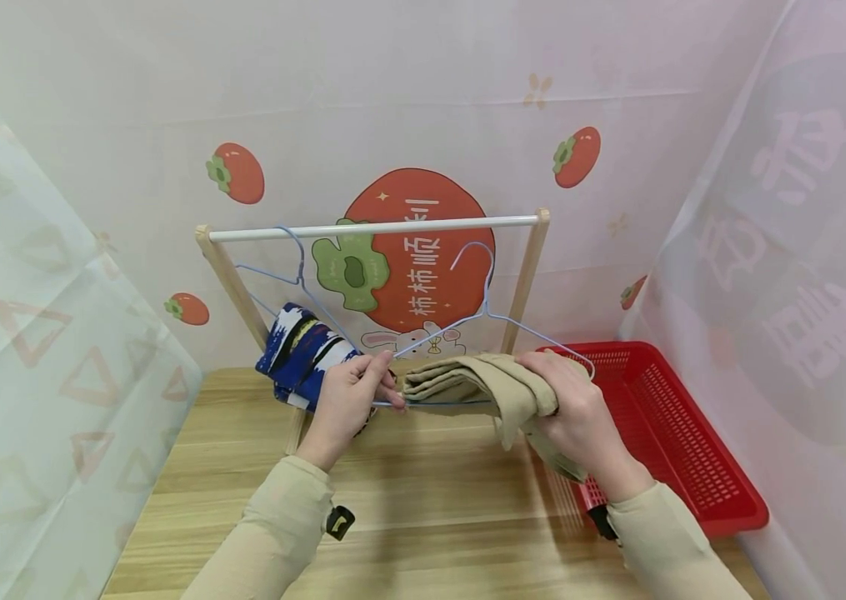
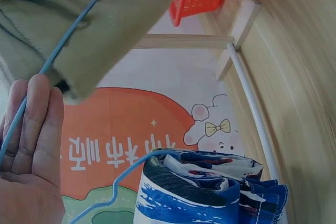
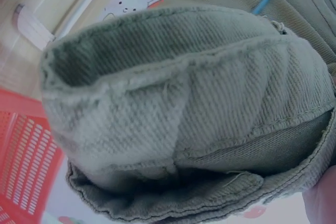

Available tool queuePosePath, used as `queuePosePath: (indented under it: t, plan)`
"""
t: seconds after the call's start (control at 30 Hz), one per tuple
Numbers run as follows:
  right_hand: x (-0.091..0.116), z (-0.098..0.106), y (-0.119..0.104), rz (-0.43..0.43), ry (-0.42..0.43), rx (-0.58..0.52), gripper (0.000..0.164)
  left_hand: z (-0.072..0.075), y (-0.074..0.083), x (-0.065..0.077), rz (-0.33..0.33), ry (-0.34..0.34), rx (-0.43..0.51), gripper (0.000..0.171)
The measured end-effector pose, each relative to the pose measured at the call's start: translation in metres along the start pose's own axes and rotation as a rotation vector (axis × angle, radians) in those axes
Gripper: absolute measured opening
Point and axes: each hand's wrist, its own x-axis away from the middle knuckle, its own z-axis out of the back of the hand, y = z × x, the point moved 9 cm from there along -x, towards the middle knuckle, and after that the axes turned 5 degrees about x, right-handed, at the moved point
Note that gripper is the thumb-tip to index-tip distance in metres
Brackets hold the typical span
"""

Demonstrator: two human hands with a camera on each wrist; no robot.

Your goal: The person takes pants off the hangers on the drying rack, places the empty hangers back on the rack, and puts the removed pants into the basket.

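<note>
My left hand (image 1: pixel 351 400) pinches the lower bar of a blue wire hanger (image 1: pixel 486 310) near its left corner; in the left wrist view the wire crosses the fingers (image 2: pixel 35 114). Khaki trousers (image 1: pixel 471 379) lie folded over that bar. On the right side my right hand (image 1: pixel 580 412) grips the trousers, and their open hems (image 3: pixel 157 108) fill the right wrist view. The hanger's hook stands up free, in front of the rack. To the left, a blue, white and black patterned garment (image 1: pixel 306 350) hangs on another blue hanger (image 1: pixel 299 279).
A rack with a white rail (image 1: pixel 377 227) and wooden posts stands on the wooden table (image 1: pixel 423 517) behind my hands. The second hanger hooks onto the rail's left part. At the right sits a red perforated basket (image 1: pixel 738 492). Printed cloth walls surround the table.
</note>
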Motion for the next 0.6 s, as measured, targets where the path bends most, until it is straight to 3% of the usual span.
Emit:
queuePosePath:
  t: [0.17, 0.6]
  plan:
    - [-0.005, 0.007, -0.004, 0.028, 0.046, -0.027, 0.052, 0.001, -0.001, -0.001, -0.020, -0.004, -0.019, 0.046]
    - [-0.009, 0.014, -0.006, 0.040, 0.054, -0.021, 0.049, 0.002, -0.001, -0.001, -0.038, 0.009, -0.063, 0.048]
